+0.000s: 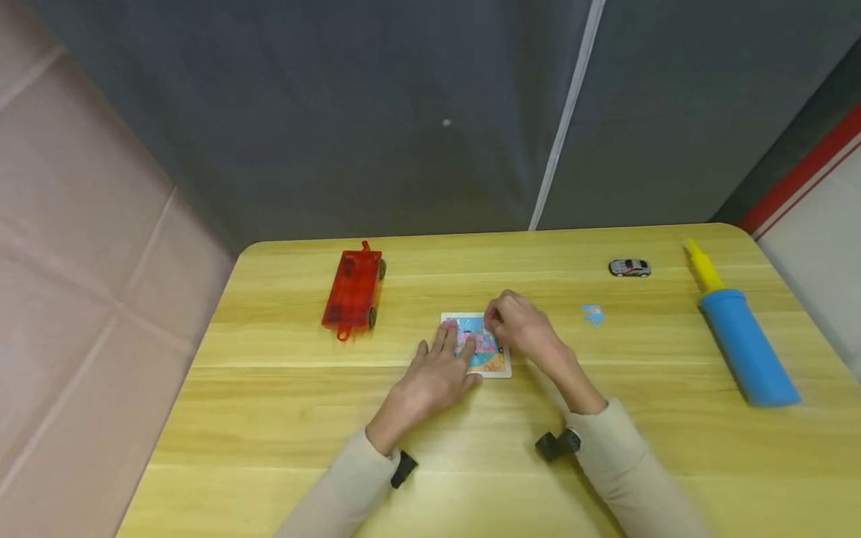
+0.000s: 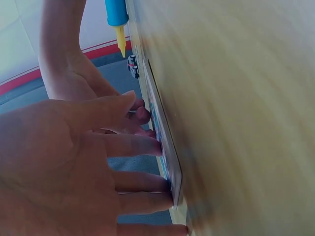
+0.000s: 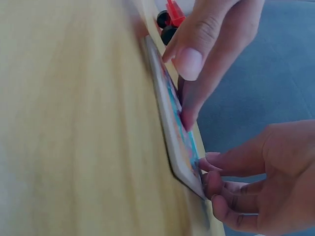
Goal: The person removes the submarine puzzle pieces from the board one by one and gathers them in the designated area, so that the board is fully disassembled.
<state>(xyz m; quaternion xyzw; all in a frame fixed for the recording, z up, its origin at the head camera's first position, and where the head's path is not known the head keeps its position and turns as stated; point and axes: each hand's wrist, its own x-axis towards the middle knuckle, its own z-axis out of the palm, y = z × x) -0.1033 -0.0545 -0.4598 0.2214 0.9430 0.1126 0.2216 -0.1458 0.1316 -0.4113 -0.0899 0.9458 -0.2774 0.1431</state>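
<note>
A small jigsaw puzzle (image 1: pixel 494 364) with a white-rimmed board and a blue, pink and orange picture lies flat on the table. My left hand (image 1: pixel 437 377) rests its spread, fairly straight fingers on the puzzle's left part. At the upper right of the board, my right hand (image 1: pixel 525 327) curls its fingers and pinches a puzzle piece low against the picture; the fingers mostly hide that piece. In the right wrist view, the right thumb and fingertips (image 3: pixel 212 179) meet at the board's edge. A loose blue puzzle piece (image 1: pixel 593 315) lies on the table to the right.
A red toy wagon (image 1: pixel 354 288) stands left of the puzzle. Farther right are a small silver toy car (image 1: pixel 630 267) and a blue hand pump (image 1: pixel 750 347) with a yellow nozzle. The wooden table (image 1: pixel 269 418) backs onto a dark grey curtain (image 1: pixel 336 149).
</note>
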